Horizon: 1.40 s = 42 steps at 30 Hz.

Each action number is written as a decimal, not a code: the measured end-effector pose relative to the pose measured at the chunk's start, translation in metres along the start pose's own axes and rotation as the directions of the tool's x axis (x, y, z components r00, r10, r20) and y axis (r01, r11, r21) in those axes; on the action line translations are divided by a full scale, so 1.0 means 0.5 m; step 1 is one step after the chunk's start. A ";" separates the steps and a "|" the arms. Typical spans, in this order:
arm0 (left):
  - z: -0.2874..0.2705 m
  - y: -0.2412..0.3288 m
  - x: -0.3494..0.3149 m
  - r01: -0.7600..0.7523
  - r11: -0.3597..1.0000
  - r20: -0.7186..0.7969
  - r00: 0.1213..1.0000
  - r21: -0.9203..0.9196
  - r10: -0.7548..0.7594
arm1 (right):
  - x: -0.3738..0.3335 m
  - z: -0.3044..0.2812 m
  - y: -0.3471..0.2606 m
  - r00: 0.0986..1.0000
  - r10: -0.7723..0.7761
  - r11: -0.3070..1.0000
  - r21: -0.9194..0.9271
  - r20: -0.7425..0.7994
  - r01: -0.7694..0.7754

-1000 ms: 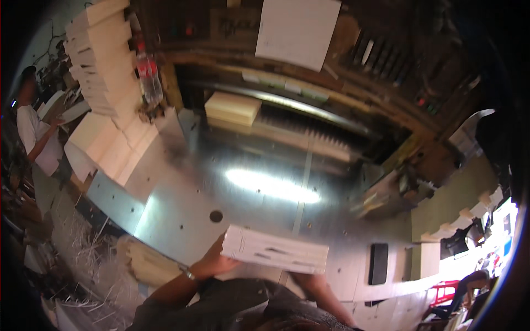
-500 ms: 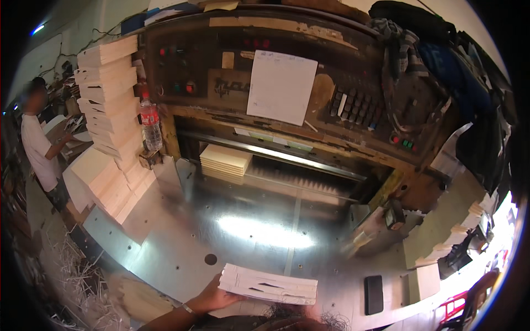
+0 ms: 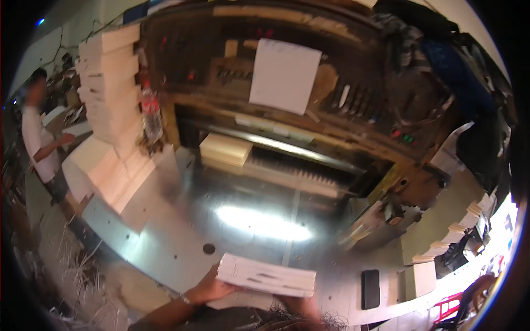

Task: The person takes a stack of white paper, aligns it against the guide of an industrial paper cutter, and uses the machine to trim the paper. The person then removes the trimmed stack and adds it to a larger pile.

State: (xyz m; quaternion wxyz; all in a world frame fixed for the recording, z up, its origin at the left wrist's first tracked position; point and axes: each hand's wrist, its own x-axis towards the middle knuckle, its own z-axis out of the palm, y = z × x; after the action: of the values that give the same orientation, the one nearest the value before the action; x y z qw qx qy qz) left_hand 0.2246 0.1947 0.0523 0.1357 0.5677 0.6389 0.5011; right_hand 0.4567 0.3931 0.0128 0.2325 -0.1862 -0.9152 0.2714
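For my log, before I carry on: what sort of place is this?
Probably a bookbinding or print workshop: tall paper piles, what looks like a guillotine paper cutter, and narrow paper trimmings lower left.

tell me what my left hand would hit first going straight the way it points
Your left hand meets the paper stack it holds first; past that, probably the metal tabletop, though depth is unclear.
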 end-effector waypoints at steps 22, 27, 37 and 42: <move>-0.045 -0.039 -0.024 0.020 0.993 -0.016 1.000 -0.113 -0.022 | 0.044 -0.042 -0.104 0.997 0.033 0.939 0.340 0.064 -0.053; -0.055 -0.032 -0.019 0.024 0.990 0.005 1.000 -0.136 -0.024 | 0.035 -0.051 -0.104 0.990 0.083 0.919 0.375 0.115 -0.121; -0.049 -0.069 -0.044 0.042 0.996 0.035 0.998 0.079 -0.045 | 0.017 -0.045 -0.090 0.990 0.074 0.931 0.348 0.117 -0.110; -0.054 -0.059 -0.038 0.047 0.998 0.058 0.997 0.033 -0.049 | 0.010 -0.047 -0.083 0.990 0.083 0.930 0.348 0.117 -0.119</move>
State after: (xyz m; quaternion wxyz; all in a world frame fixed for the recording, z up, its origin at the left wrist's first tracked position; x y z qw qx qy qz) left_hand 0.1929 0.1693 0.0337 0.1573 0.5688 0.6560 0.4705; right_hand 0.4560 0.3726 0.0564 0.2017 -0.1745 -0.8511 0.4522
